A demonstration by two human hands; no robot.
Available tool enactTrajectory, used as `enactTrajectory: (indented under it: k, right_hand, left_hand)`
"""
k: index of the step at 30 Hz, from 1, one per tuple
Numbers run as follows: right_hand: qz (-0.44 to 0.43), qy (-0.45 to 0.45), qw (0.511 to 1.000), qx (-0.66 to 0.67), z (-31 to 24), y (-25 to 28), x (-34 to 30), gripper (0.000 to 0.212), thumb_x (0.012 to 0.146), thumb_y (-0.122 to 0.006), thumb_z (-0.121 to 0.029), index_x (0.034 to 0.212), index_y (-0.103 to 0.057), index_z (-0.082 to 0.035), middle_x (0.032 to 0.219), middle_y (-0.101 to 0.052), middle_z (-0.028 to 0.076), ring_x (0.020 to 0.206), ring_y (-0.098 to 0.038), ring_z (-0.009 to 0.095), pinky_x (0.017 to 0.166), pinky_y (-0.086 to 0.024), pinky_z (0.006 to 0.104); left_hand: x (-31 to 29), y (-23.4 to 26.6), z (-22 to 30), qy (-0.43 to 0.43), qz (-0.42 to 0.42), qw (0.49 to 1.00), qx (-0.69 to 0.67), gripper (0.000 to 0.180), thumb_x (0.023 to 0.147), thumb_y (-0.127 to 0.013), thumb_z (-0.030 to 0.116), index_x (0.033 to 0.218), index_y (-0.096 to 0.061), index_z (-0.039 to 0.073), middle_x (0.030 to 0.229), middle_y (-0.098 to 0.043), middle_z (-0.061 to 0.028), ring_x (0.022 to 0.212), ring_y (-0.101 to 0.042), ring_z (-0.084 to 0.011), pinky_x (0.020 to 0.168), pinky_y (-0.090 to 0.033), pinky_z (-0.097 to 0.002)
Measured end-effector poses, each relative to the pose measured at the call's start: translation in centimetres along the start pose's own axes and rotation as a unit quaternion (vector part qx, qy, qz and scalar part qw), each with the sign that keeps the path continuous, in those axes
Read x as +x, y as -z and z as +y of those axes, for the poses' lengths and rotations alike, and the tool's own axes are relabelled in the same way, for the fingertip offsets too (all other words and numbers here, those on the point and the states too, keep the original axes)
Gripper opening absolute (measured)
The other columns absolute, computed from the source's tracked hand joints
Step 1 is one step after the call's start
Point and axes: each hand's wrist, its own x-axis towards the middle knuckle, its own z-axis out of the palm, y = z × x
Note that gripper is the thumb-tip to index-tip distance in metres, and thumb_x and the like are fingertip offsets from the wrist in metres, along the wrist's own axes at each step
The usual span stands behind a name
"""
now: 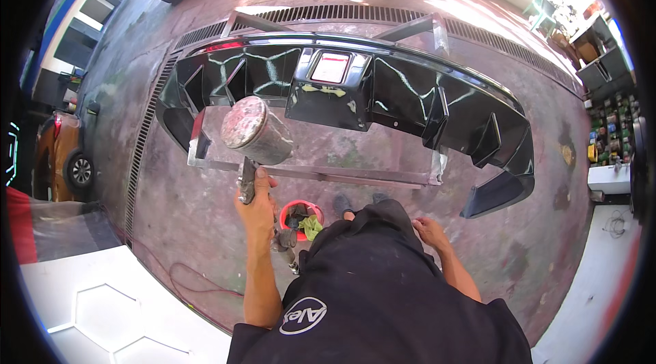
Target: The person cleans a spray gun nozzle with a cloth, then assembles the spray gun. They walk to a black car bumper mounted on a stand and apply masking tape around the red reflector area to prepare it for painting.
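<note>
My left hand (255,208) is wrapped round the handle of a spray gun (247,178), its thumb up along the metal body. A round paint-smeared metal cup (263,133) sits on top of the gun, tilted to the left. Beyond it lies a glossy black car bumper diffuser (404,94) with fins, resting on a metal stand (328,174). The cup covers a small part of the diffuser's left half from view. By my right thigh hangs my right hand (430,231), holding nothing that I can see, its fingers loosely bent and slightly apart.
A red bucket (320,212) with rags stands by my feet. A red hose (179,278) lies on the floor at lower left. A floor grate (342,13) runs behind the stand. An orange car (58,152) is at far left, several cans (613,128) at far right.
</note>
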Motion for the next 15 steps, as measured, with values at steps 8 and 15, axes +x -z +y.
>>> enactTrajectory:
  k: [8,15]
  right_hand:
    - [-0.02,-0.017,1.0,0.014,1.6,3.4,2.3,0.052,0.102,-0.059,-0.045,0.118,-0.073,0.002,0.108,-0.077,0.023,0.104,-0.073,0.038,0.091,-0.054,0.0442]
    - [-0.04,-0.016,0.999,-0.025,7.0,4.7,4.2,0.051,0.101,-0.058,-0.046,0.114,-0.075,0.0,0.103,-0.076,0.024,0.099,-0.073,0.039,0.087,-0.055,0.0452]
  left_hand:
    - [-1.8,-1.7,1.0,0.005,-0.035,0.999,0.018,0.031,0.105,-0.069,0.034,0.103,-0.067,0.004,0.082,-0.064,-0.0018,0.052,-0.046,-0.0053,0.046,-0.038,-0.0268]
    - [-7.1,-6.9,0.8,-0.05,-0.112,0.988,0.096,0.03,0.103,-0.073,0.027,0.116,-0.068,0.0,0.087,-0.066,-0.0002,0.077,-0.059,-0.007,0.069,-0.049,-0.0254]
